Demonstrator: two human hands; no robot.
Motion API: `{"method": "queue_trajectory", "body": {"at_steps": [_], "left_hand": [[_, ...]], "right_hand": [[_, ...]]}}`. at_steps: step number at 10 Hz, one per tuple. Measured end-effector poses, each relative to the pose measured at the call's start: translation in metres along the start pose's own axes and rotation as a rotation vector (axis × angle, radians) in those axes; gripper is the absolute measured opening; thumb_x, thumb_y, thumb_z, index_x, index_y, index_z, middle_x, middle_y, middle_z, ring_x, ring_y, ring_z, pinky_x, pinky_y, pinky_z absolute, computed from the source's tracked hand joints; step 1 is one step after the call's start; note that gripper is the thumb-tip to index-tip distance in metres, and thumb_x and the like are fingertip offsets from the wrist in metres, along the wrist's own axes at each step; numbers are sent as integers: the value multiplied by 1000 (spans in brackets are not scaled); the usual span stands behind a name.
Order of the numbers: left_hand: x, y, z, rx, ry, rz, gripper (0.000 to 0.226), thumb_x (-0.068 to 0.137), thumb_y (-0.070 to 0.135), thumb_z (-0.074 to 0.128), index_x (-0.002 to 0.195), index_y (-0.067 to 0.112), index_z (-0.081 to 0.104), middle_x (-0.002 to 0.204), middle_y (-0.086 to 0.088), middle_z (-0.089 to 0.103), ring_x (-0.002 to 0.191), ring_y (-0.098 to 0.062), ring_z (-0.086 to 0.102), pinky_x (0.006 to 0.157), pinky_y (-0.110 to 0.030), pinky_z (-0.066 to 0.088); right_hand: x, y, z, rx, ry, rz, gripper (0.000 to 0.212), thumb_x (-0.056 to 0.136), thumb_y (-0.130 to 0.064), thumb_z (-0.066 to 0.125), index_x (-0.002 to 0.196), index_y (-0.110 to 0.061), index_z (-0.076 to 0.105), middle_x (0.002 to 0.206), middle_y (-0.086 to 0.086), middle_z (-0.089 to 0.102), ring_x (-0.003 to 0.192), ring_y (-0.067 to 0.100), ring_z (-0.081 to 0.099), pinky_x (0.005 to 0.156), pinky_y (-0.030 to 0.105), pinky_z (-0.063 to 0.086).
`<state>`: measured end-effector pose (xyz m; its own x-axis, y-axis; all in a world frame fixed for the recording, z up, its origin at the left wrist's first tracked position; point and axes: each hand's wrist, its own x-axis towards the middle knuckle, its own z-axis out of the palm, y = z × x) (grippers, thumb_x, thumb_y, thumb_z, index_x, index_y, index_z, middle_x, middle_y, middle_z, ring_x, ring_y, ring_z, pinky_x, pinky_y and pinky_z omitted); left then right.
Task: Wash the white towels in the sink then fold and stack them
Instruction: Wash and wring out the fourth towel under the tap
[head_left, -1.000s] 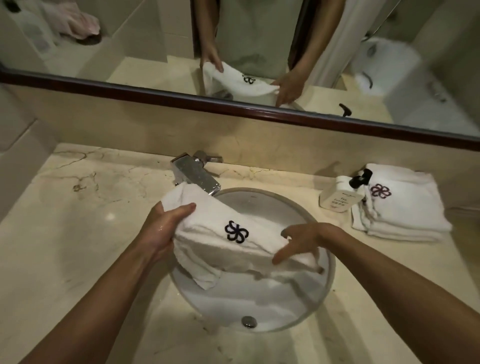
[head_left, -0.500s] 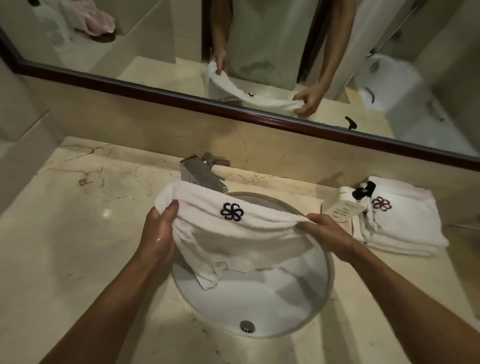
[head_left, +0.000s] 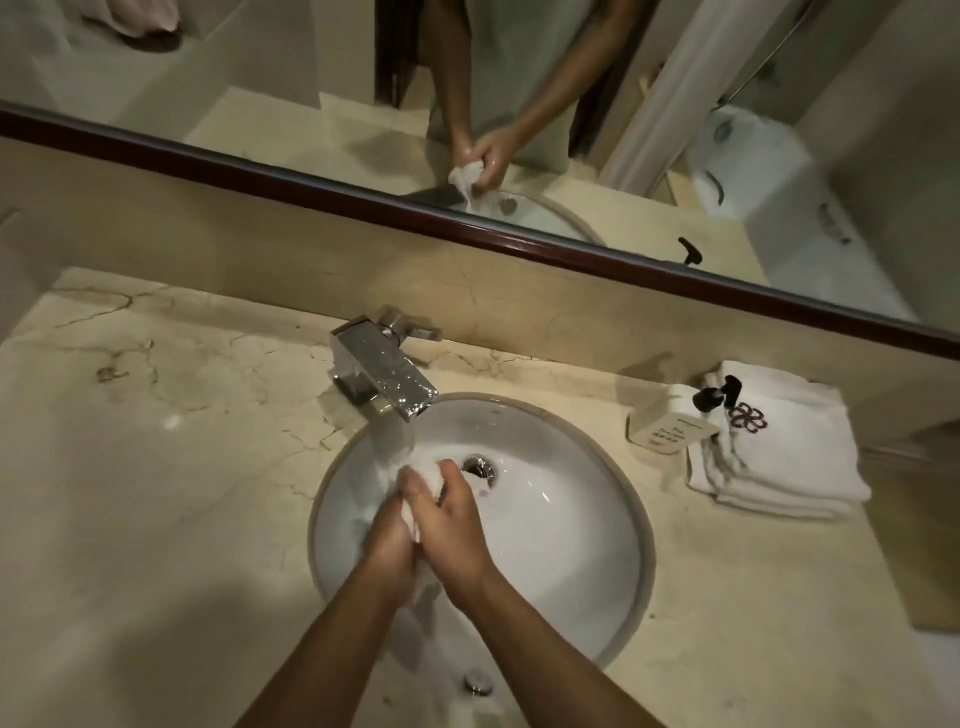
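Both my hands are clasped together low in the round white sink (head_left: 582, 561), squeezing a bunched white towel (head_left: 428, 475). My left hand (head_left: 392, 535) grips its near side and my right hand (head_left: 452, 525) wraps over the top. Only a small white wad shows above my fingers; the rest is hidden between my palms. Water streams from the chrome faucet (head_left: 384, 374) onto the towel. A stack of folded white towels (head_left: 779, 457) with a dark flower emblem lies on the counter at the right.
A white soap dispenser (head_left: 670, 426) with a black pump stands between the sink and the towel stack. The beige marble counter (head_left: 156, 493) spreads to the left. A mirror with a dark frame (head_left: 571, 249) runs along the back wall.
The towel was held stretched out between my hands above the basin; now it is bunched into a wad inside the sink, my hands have come together on it, and water runs.
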<state>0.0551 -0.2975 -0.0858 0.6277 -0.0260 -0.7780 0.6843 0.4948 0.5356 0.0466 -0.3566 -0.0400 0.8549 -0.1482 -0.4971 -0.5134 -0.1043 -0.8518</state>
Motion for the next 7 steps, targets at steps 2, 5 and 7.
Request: {"method": "queue_trajectory", "body": {"at_steps": [2,5,7], "left_hand": [[2,15,8,177,12,20,43,106,42,38,134,13,54,123,-14,64,120,-27,57,93,-33,49],[47,26,8,346,117,88,46,105,35,44,134,0,56,119,-14,63,115,-28,60,99,-34,45],[50,34,7,496,6,83,41,107,32,41,134,4,53,121,-7,57,107,-21,56,81,-28,49]], "right_hand": [[53,11,23,-58,143,158,46,95,-57,48,111,-15,59,112,-1,67,111,29,63,101,43,48],[104,38,31,-90,92,293,53,98,-55,46,125,-12,62,122,14,67,112,30,64,99,39,50],[131,39,27,-80,141,163,35,104,-34,47,90,-11,69,84,6,72,85,28,70,70,32,51]]}}
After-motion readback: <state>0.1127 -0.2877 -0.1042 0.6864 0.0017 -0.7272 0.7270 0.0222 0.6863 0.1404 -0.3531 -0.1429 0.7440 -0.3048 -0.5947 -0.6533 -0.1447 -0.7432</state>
